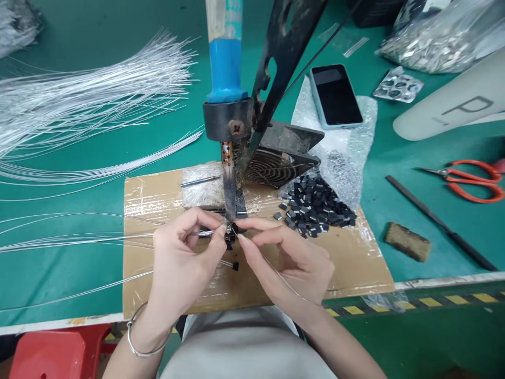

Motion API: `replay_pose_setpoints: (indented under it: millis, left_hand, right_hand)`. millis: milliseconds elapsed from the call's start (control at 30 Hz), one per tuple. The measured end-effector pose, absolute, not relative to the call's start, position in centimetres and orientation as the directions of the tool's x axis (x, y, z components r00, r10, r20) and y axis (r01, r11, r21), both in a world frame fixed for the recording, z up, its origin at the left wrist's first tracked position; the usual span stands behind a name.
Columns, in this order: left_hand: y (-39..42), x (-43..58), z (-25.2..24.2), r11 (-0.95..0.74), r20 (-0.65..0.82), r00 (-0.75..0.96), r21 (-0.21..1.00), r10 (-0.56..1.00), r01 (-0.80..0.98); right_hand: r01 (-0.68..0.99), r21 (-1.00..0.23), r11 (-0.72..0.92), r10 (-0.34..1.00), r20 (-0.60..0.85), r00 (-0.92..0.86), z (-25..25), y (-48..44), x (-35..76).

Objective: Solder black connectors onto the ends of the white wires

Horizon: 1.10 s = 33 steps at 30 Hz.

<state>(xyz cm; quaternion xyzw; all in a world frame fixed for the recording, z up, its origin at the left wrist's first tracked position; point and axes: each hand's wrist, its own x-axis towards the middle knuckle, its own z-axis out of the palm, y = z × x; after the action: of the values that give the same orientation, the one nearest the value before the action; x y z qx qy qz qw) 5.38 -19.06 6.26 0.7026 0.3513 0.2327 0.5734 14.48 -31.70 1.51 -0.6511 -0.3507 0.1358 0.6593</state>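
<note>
A soldering iron with a blue handle is clamped upright, tip down, between my hands. My left hand is closed, thumb and fingers pinching thin white wires right under the tip. What sits at their ends is mostly hidden by my fingertips. Pinched in my right hand is a thin strand of solder wire, its end at the iron's tip and its tail running back over my wrist. Below the fingertips, a small black connector on a wire end lies on the cardboard.
A black metal arm supports the iron, with a small fan behind. Black connectors are heaped on bubble wrap, near a phone. Wire bundles lie left; red-handled scissors, a file and a brown sponge lie right.
</note>
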Motion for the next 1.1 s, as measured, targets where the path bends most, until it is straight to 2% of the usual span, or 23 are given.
replay_pose_setpoints:
  millis: [800, 1100]
  left_hand:
    - [-19.32, 5.16, 5.87, -0.139, -0.043, 0.641, 0.963, 0.766, 0.230]
    - [-19.18, 4.92, 5.61, -0.126, -0.088, 0.654, 0.954, 0.752, 0.273]
  right_hand:
    - [0.324, -0.935, 0.147, 0.609, 0.344, 0.715, 1.54, -31.58, 14.43]
    - [0.275, -0.953, 0.128, 0.647, 0.290, 0.705, 1.16, -31.91, 14.44]
